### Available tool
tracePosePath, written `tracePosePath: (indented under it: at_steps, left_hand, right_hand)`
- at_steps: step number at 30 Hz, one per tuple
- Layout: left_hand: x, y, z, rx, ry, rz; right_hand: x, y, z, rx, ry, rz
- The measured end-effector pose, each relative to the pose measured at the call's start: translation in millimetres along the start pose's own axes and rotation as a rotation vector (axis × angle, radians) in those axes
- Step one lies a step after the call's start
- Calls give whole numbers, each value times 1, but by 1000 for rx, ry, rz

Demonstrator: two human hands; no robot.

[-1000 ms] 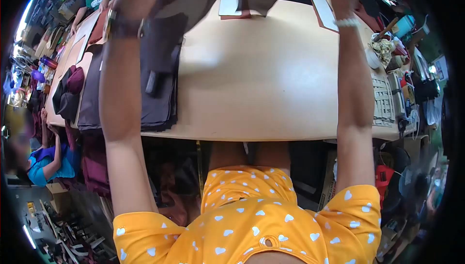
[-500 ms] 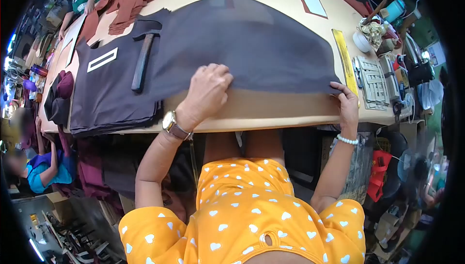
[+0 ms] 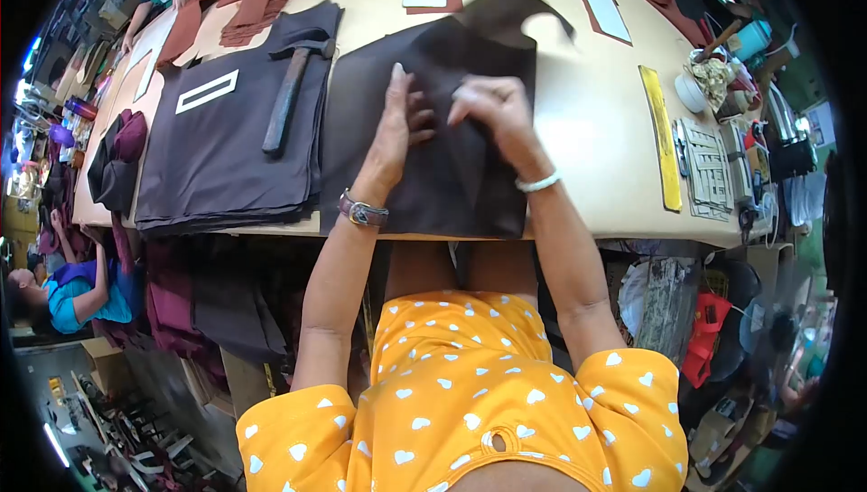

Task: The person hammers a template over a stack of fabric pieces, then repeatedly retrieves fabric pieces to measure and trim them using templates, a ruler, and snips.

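On the table (image 3: pixel 591 171), a dark sheet (image 3: pixel 442 194) lies beneath both hands, its far edge (image 3: pixel 506 11) raised in a blurred curl; it looks light, limp and perhaps slightly slick, best taken by a corner or free edge. The left hand (image 3: pixel 395 135) is open over it, fingers loosely spread; the right hand (image 3: pixel 501 117), alongside, is half-curled, and whether it pinches anything cannot be told.

This place is a sewing workshop, because many dark fabric pieces (image 3: pixel 230 149) and a hammer (image 3: pixel 288 99) lie on the big table (image 3: pixel 596 167).
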State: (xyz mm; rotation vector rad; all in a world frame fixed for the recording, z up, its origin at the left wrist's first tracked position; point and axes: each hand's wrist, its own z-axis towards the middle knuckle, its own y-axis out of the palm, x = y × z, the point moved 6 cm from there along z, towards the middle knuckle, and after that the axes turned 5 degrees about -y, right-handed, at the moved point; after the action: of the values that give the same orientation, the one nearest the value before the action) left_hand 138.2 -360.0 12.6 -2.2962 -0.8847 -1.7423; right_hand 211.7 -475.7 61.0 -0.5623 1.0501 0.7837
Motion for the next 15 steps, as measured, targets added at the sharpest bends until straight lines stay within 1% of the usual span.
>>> tracePosePath:
  at_steps: [1, 2, 3, 4, 5, 6, 8, 9, 10, 12, 13, 15]
  left_hand:
    - [8, -3, 2, -117, 71, -38]
    - [18, -12, 3, -67, 242, -59]
    - [18, -22, 7, -48, 292, 46]
    - [19, -31, 9, -26, 340, 150]
    - [19, -44, 9, 136, 399, 298]
    - [22, -51, 7, 171, 497, 398]
    - [27, -60, 6, 231, 696, 601]
    - [36, -55, -4, 226, 766, 627]
    - [31, -56, -3, 172, 624, 678]
    - [18, -63, 0, 72, 339, 769]
    - [13, -66, 3, 120, 372, 812]
    - [6, -71, 1, 196, 434, 860]
  right_hand:
    - [4, 17, -3, -77, 67, 29]
    - [8, 33, -8, -150, 137, 58]
    - [11, 38, -11, -129, 62, -36]
    - [5, 29, -11, 2, -45, -270]
    - [-4, 21, -12, 132, -154, -501]
    - [-14, 14, -15, 265, -264, -731]
    - [-5, -13, -18, 460, -155, -1210]
    - [7, -29, -16, 487, 104, -1216]
    - [18, -41, -16, 510, 363, -1209]
    - [35, -47, 1, 439, 483, -903]
    - [42, -46, 5, 400, 540, -748]
    - [39, -22, 21, 375, 331, -666]
